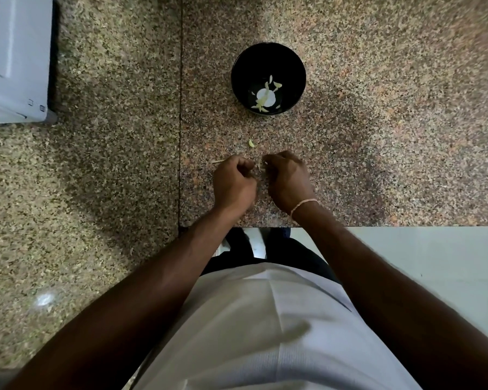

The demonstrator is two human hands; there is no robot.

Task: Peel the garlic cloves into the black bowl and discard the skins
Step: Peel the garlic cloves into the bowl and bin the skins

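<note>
A black bowl stands on the speckled granite counter, with pale garlic pieces lying at its bottom. Below it, my left hand and my right hand are side by side with curled fingers. Between their fingertips both pinch a small pale garlic clove, mostly hidden by the fingers. A thin strip of skin sticks out to the left of my left hand. A small garlic piece lies loose on the counter between the hands and the bowl.
A white appliance stands at the far left on the counter. A seam runs down the granite left of the hands. The counter's front edge lies just below my wrists, with pale floor beyond.
</note>
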